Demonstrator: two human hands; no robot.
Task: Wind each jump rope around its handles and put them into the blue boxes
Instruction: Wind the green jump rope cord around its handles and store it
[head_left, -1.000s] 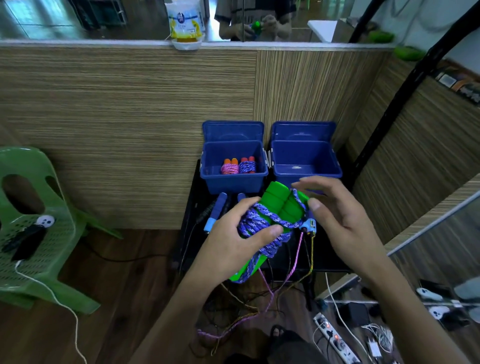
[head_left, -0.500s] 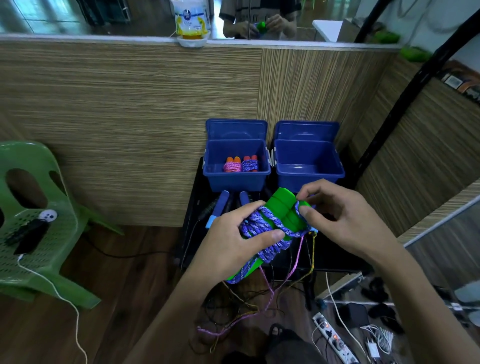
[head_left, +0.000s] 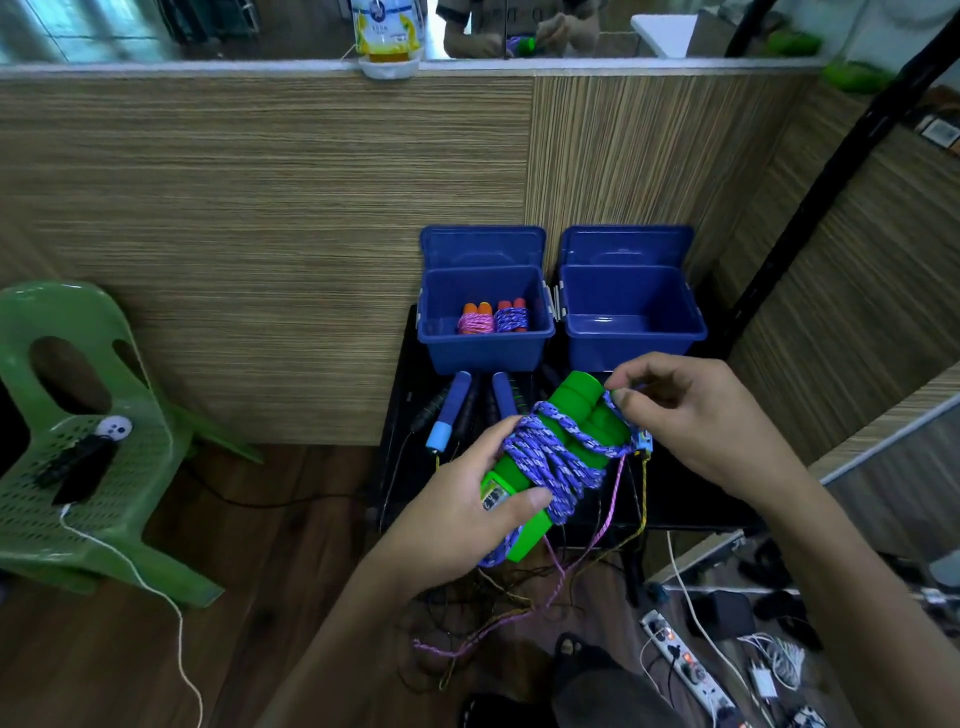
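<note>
Two wound ropes (head_left: 493, 318) already in the left blue box (head_left: 485, 353); right blue box (head_left: 634, 348) still bare inside. Left hand (head_left: 467, 514) wrapped round the green handles (head_left: 566, 441), held just in front of the boxes; right hand (head_left: 696, 421) pinching the purple rope (head_left: 550, 457) at the handles' top. Winding nearly finished, boxing left. Blue-handled ropes (head_left: 452, 410) unwound on the black stand (head_left: 400, 415), near its back edge. Loose cords below tangled, count unclear.

Your left hand (head_left: 467, 512) grips the green handles (head_left: 571, 431) wound with purple rope (head_left: 545, 457), while your right hand (head_left: 696, 415) seems to pinch the rope's end. Behind stand two blue boxes (head_left: 636, 348), the left box (head_left: 485, 353) holding two wound ropes (head_left: 493, 319).
</note>
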